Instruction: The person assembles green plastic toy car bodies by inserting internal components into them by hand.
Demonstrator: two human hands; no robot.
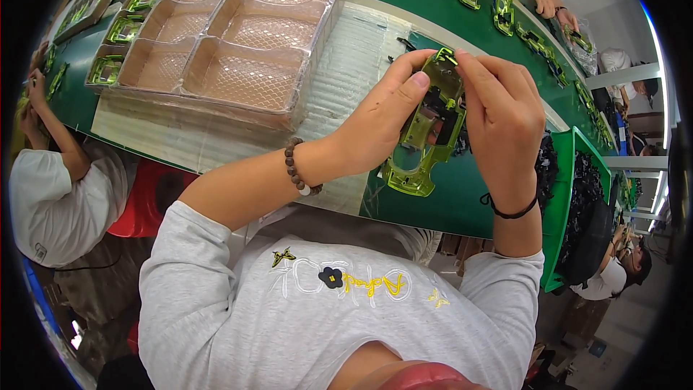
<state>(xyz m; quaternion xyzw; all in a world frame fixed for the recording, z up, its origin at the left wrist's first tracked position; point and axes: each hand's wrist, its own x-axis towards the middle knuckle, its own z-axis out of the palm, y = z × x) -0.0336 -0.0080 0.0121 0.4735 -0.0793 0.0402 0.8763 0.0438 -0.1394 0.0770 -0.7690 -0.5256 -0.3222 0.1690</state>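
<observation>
Green car shell (415, 133) — from afar I see it between both hands: left hand (382, 115) clamped on its upper edge, likely steadying it, right hand (507, 112) pinching its far end. Right of those fingers, a green bin (561, 206) holds black parts (585, 182) — seemingly for easy reach.

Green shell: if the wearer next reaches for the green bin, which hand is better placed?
Probably the right hand: it is nearer the green bin, while the left hand, farther off, could steady the green shell it holds.
</observation>
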